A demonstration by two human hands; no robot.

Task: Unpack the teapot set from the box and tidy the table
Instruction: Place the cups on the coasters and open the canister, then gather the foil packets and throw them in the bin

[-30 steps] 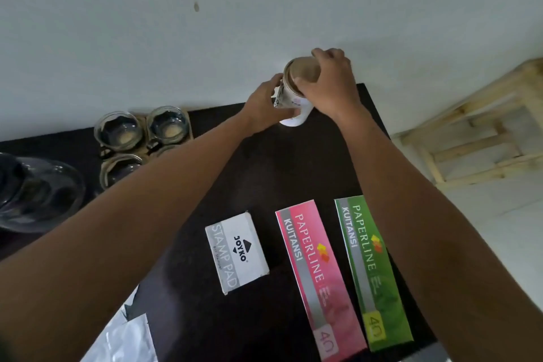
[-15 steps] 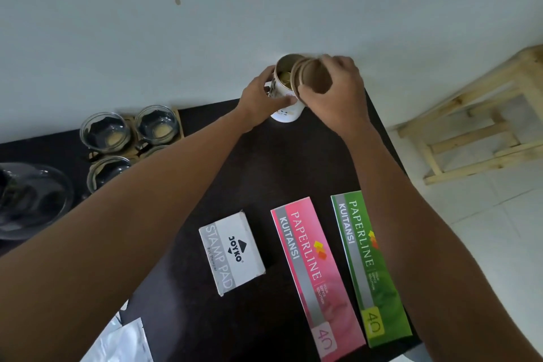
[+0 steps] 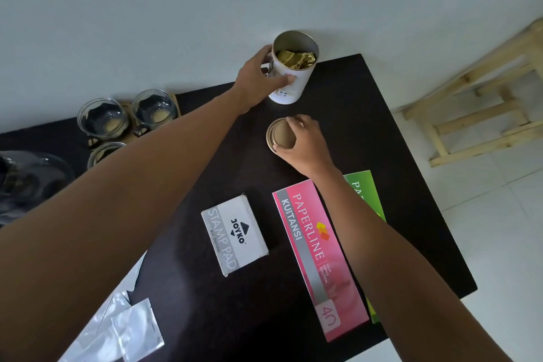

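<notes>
Matt dark table [image 3: 382,132], glossy pink paper booklet [image 3: 320,256], clear glass cups [image 3: 102,117], shiny metal-lined canister [image 3: 293,67].

Both bare forearms reach forward, away from the camera. Left hand [image 3: 258,79] is furthest out, fingers [image 3: 286,78] and thumb wrapped round the side of the canister [image 3: 293,73], gripping. Right hand [image 3: 302,145] sits nearer, palm down, wrist bent, fingertips curled over the edge of the lid [image 3: 279,135], pinching it.
</notes>
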